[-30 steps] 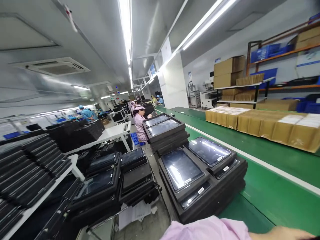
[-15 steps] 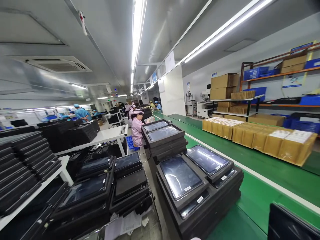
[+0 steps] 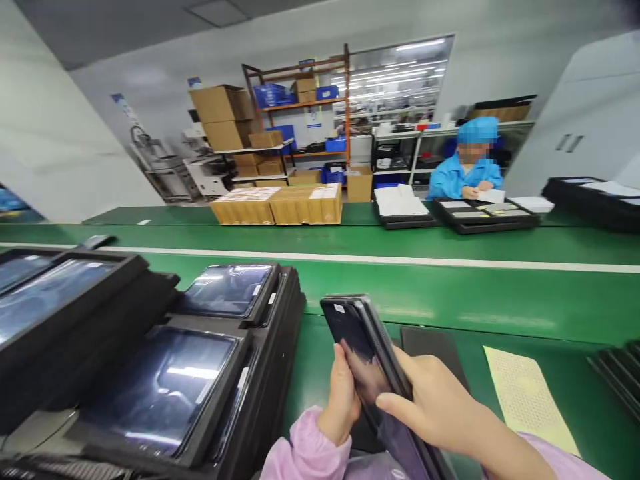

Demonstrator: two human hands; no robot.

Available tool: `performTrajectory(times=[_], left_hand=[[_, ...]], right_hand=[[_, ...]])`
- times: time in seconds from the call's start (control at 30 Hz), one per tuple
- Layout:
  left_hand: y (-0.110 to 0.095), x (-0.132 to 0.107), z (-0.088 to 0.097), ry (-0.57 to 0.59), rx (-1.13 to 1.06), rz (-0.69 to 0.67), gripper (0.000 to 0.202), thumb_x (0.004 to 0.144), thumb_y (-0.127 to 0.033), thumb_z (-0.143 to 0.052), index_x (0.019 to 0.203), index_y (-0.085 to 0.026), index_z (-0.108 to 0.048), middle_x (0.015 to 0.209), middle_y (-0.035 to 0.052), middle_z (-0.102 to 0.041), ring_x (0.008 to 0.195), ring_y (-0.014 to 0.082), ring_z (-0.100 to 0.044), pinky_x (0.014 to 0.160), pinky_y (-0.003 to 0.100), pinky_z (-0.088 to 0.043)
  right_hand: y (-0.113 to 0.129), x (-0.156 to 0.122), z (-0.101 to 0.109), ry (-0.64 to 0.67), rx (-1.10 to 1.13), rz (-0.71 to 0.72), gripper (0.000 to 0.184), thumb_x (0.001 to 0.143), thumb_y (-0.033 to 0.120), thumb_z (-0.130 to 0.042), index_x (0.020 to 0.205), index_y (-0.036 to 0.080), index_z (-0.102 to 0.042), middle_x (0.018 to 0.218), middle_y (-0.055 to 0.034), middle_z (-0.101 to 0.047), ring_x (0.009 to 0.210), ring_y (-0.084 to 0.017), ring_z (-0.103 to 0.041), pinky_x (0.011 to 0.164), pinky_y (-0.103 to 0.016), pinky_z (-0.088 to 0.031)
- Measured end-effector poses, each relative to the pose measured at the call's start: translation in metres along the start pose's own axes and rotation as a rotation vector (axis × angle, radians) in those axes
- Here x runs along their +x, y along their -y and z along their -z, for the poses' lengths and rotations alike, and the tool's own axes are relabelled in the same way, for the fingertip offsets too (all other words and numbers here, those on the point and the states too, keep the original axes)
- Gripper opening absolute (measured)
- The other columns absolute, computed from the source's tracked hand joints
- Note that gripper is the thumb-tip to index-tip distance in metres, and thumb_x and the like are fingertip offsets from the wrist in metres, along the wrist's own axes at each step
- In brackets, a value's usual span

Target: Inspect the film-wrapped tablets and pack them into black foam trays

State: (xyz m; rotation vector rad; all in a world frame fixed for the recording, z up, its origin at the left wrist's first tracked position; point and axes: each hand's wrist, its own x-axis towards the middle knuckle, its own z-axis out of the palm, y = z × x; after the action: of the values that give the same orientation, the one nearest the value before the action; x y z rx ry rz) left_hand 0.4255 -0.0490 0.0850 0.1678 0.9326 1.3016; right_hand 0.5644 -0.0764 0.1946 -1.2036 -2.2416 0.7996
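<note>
Tilted up in front of me is a small stack of dark tablets (image 3: 356, 343), with a white label on the front screen. My left hand (image 3: 341, 399) is closed on its left edge, fingers partly hidden behind it. My right hand (image 3: 434, 400) grips the right side, its thumb lying over the screen. The lower end of the stack runs out of view. Just left, black foam trays (image 3: 273, 380) carry tablets with glossy screens, such as one nearby tablet (image 3: 175, 387). A flat black foam piece (image 3: 434, 350) lies behind my right hand.
A yellow label sheet (image 3: 525, 397) lies to the right, near black stacked items (image 3: 620, 380) at the edge. Across the green conveyor (image 3: 400, 293) stand cardboard dividers (image 3: 305, 205) and trays (image 3: 480, 225). A co-worker in blue (image 3: 465, 177) handles white paper there.
My view has swung right, from the long line to the conveyor's far side. Both my hands are now in view holding the tablets; earlier only a dark panel showed at the lower right.
</note>
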Motion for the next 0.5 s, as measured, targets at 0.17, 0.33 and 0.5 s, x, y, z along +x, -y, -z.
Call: performTrajectory(times=[0.17,0.33,0.5], left_hand=[[0.000,-0.005,-0.006,-0.002,0.037,-0.011,0.062,0.040,-0.070,-0.076,0.069,-0.016,-0.069,0.070,0.0049,-0.071,0.088,0.0247,-0.068,0.079,0.030,-0.052],[0.004,-0.001,-0.008,-0.007,-0.005,0.013,0.060,0.040,-0.069,-0.076,0.067,-0.017,-0.067,0.064,0.0016,-0.069,0.073,0.0212,-0.068,0.069,0.029,-0.052],[0.009,0.000,-0.004,0.085,0.015,0.111,0.057,0.063,-0.071,-0.063,0.073,-0.015,-0.066,0.059,0.0022,-0.066,0.059,0.0186,-0.064,0.063,0.031,-0.051]], right_hand=[[0.009,0.000,0.002,-0.002,0.009,-0.024,0.043,0.083,0.030,-0.050,0.125,0.022,-0.050,0.076,-0.0037,-0.069,0.064,-0.023,-0.065,0.057,-0.027,-0.042],[0.012,0.001,0.006,0.029,-0.022,-0.073,0.045,0.083,0.033,-0.050,0.126,0.020,-0.049,0.079,-0.0050,-0.068,0.066,-0.023,-0.064,0.058,-0.027,-0.039],[0.015,0.004,0.014,0.091,-0.004,-0.117,0.056,0.081,0.032,-0.056,0.134,0.018,-0.044,0.066,0.0006,-0.063,0.054,-0.018,-0.057,0.050,-0.025,-0.034]])
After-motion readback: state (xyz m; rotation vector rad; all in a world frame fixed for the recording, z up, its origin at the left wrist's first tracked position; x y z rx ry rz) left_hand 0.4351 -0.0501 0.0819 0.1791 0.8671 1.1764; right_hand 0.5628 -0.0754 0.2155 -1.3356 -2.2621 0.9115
